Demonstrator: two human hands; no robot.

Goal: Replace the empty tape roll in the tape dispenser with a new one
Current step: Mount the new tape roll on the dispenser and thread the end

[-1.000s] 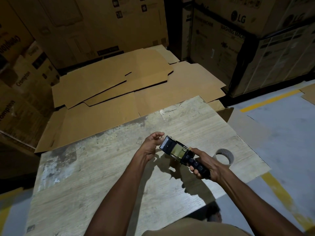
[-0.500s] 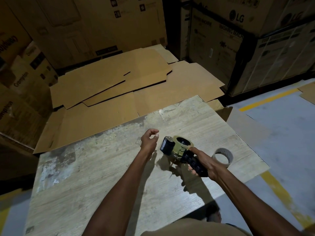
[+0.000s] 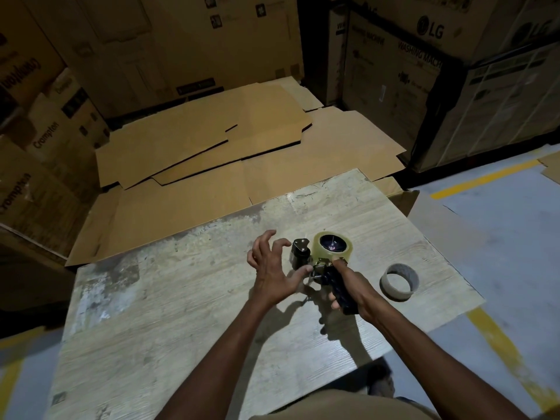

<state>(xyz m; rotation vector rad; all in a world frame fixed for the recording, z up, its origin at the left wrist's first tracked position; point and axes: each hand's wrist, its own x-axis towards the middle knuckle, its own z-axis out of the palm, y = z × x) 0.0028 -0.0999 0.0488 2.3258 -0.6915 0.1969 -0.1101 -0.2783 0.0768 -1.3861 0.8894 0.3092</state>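
My right hand [image 3: 348,286] grips the black handle of the tape dispenser [image 3: 315,262], which lies on its side on the pale wooden table [image 3: 181,313]. A new roll of clear yellowish tape [image 3: 332,246] sits on the dispenser's hub, its round face turned up. My left hand [image 3: 272,268] hovers just left of the dispenser's black front roller, fingers spread, the thumb near the metal frame. The empty cardboard core [image 3: 399,281] stands on the table to the right of my right hand.
Flattened cardboard sheets [image 3: 212,153] cover the floor beyond the table. Stacked cartons [image 3: 424,71] rise at the back and on both sides. The grey floor with yellow lines [image 3: 497,344] runs along the table's right edge.
The dispenser has been turned from tilted in the air to flat on its side, roll face up. My left hand let go of its front end and now hovers open beside it.
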